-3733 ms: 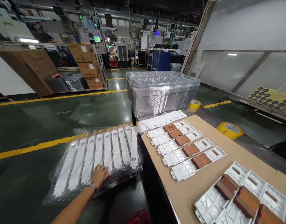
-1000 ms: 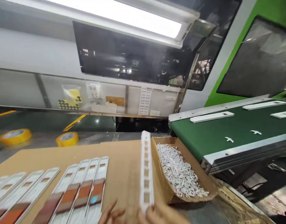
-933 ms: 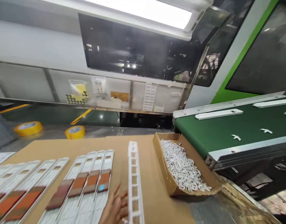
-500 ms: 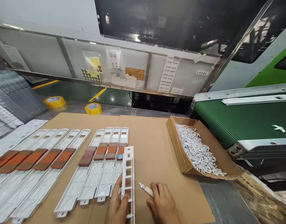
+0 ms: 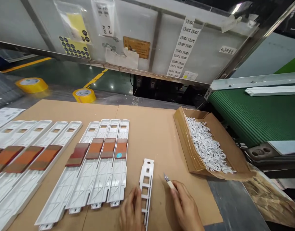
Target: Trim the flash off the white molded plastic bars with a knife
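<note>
My left hand [image 5: 131, 210] is closed on the left edge of a narrow white plastic frame strip [image 5: 145, 190] with a row of rectangular openings. The strip points away from me over the cardboard, its near end cut off by the picture's bottom edge. In my right hand [image 5: 187, 205], just right of the strip, is a craft knife [image 5: 170, 183] with a pale handle, its blade pointing forward and left, apart from the strip. Left of my hands lie long white plastic panels [image 5: 118, 179], several in two groups, each with a reddish-brown block [image 5: 121, 148] across it.
A cardboard box [image 5: 183, 144] full of small white plastic pieces [image 5: 208, 147] stands at the right. Beyond it runs a green conveyor belt [image 5: 270, 112] carrying a white part [image 5: 272, 90]. Two yellow tape rolls [image 5: 84, 95] sit behind the cardboard sheet [image 5: 147, 128].
The strip has moved rightward, away from the panels, and lies lower. My left hand shifted along with it; my right hand with the knife moved right and the blade turned more forward. The view tilted down.
</note>
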{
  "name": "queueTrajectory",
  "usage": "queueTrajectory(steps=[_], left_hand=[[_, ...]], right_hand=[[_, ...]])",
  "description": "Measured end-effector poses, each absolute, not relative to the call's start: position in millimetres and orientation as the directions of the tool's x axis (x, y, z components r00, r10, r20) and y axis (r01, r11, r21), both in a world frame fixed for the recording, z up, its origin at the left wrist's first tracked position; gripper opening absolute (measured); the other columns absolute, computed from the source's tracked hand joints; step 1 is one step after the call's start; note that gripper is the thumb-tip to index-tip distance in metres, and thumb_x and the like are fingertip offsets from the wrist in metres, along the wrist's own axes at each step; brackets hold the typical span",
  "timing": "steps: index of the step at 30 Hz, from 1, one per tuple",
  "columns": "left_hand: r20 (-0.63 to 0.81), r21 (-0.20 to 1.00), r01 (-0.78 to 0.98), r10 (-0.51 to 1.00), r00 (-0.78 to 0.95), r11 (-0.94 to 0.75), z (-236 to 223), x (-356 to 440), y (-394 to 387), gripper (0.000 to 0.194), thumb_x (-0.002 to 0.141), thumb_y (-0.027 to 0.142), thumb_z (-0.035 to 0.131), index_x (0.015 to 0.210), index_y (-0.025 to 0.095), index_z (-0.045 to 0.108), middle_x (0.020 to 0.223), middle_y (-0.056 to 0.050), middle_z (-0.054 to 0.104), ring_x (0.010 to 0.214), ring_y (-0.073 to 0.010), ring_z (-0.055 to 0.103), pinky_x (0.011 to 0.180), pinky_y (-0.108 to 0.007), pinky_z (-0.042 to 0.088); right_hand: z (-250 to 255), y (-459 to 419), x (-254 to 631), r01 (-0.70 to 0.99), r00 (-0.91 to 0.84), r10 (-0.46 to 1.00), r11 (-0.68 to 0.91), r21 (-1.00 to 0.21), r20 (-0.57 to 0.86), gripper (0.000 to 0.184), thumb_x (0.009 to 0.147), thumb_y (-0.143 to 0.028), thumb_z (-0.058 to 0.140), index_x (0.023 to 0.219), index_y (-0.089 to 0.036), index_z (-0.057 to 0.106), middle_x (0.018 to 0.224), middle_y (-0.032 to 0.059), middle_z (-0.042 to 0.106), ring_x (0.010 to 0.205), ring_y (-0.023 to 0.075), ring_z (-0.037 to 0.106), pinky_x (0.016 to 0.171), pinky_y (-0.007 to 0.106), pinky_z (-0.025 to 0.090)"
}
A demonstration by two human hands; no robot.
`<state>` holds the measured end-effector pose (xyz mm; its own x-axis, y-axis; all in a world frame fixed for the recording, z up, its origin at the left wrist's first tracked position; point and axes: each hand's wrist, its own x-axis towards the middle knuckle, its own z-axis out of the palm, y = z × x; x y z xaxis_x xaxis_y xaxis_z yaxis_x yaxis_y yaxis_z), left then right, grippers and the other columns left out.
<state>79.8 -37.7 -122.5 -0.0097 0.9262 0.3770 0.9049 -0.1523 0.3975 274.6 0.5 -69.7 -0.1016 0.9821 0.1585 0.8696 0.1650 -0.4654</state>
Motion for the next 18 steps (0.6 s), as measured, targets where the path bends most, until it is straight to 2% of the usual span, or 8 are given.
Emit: queueTrajectory(steps=[2,5,7,9,12,15,18], left_hand=[[0.428,0.321,0.923,0.902,0.057,-0.211,-118,80,-32,0.085,0.066,-0.005,0.038,0.145,0.016,0.015,0.127,-0.016,0.055,0.115,-0.0267,0.048,0.087,-0.04,0.041],[0.485,0.284,0.887,0.852,0.194,-0.364,-113,77,-21,0.07,0.075,0.012,0.041,0.143,0.014,0.023,0.125,-0.012,0.058,0.127,-0.0223,0.037,0.091,-0.04,0.034],[0.471,0.271,0.863,0.841,0.267,-0.426,-112,75,-15,0.062,0.077,0.023,0.042,0.138,0.016,0.035,0.128,-0.008,0.056,0.132,-0.0193,0.031,0.093,-0.041,0.03],[0.438,0.254,0.862,0.847,0.301,-0.438,-114,75,-12,0.054,0.077,0.029,0.043,0.129,0.017,0.048,0.13,-0.005,0.054,0.134,-0.0171,0.027,0.092,-0.04,0.028],[0.443,0.183,0.887,0.841,0.311,-0.424,-119,76,-15,0.046,0.079,0.034,0.042,0.118,0.016,0.057,0.127,-0.003,0.056,0.135,-0.0154,0.025,0.086,-0.036,0.03],[0.487,0.14,0.905,0.824,0.29,-0.402,-119,79,-20,0.042,0.08,0.03,0.041,0.115,0.016,0.06,0.122,-0.002,0.06,0.133,-0.0146,0.029,0.083,-0.034,0.031],[0.517,0.209,0.906,0.827,0.218,-0.369,-115,83,-19,0.038,0.08,0.026,0.042,0.111,0.017,0.061,0.117,0.0,0.063,0.13,-0.0118,0.034,0.085,-0.032,0.031]], right_hand=[[-62,5,266,0.822,-0.15,0.982,0.19,-0.537,0.118,0.024,0.095,-0.026,0.038,0.119,-0.023,0.044,0.098,0.0034,0.061,0.09,0.0114,0.063,0.074,0.018,0.05],[-53,15,259,0.786,-0.221,0.965,0.263,-0.559,0.143,0.029,0.095,-0.022,0.035,0.123,-0.021,0.043,0.1,0.0053,0.061,0.092,0.0118,0.062,0.077,0.019,0.05],[-50,23,256,0.808,-0.261,0.948,0.316,-0.498,0.18,0.03,0.096,-0.022,0.032,0.124,-0.02,0.044,0.095,0.0059,0.062,0.087,0.0129,0.064,0.073,0.02,0.051],[-49,30,254,0.86,-0.278,0.94,0.335,-0.385,0.198,0.031,0.096,-0.023,0.031,0.122,-0.018,0.046,0.087,0.0052,0.063,0.076,0.0142,0.065,0.063,0.021,0.052],[-47,40,249,0.912,-0.3,0.929,0.347,-0.221,0.218,0.031,0.097,-0.027,0.029,0.117,-0.019,0.051,0.078,0.0032,0.063,0.064,0.0156,0.065,0.052,0.023,0.05],[-44,47,242,0.917,-0.321,0.918,0.363,-0.165,0.234,0.03,0.098,-0.028,0.028,0.107,-0.022,0.055,0.075,0.001,0.064,0.063,0.0147,0.065,0.05,0.023,0.047],[-41,52,236,0.915,-0.333,0.918,0.37,-0.159,0.216,0.033,0.099,-0.028,0.025,0.096,-0.023,0.058,0.073,-0.0006,0.065,0.06,0.013,0.065,0.049,0.022,0.044]])
